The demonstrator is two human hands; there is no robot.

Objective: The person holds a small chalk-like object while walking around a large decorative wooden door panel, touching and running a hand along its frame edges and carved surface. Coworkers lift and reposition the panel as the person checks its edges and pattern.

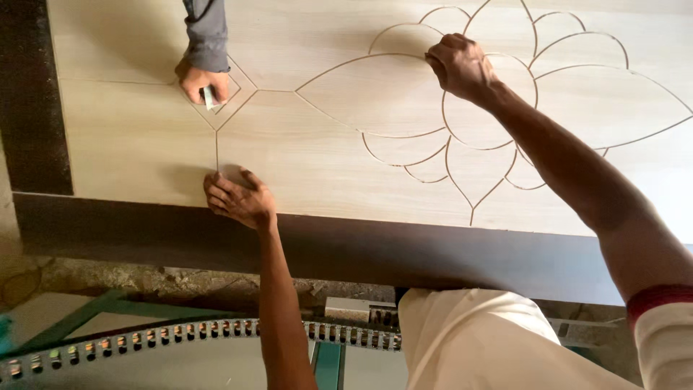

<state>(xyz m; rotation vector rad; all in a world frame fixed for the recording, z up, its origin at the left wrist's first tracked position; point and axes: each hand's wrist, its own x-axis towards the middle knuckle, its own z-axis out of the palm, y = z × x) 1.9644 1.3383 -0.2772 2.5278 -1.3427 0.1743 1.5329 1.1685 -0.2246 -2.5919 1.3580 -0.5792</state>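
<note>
A large pale wooden panel (325, 159) lies in front of me, with a flower outline (476, 137) cut into it as thin grooves. My left hand (238, 198) rests near the panel's front edge at the end of a straight groove. Its fingers press a small pale folded piece (231, 173) against the wood. My right hand (462, 68) is closed into a fist on the flower's centre, knuckles up; whatever is inside it is hidden.
Another person's hand (202, 81), in a grey sleeve, holds a small pale piece on a diamond-shaped groove at the far left. A dark border (32, 108) frames the panel. Below its edge are a green frame (79, 318) and a cable chain (159, 336).
</note>
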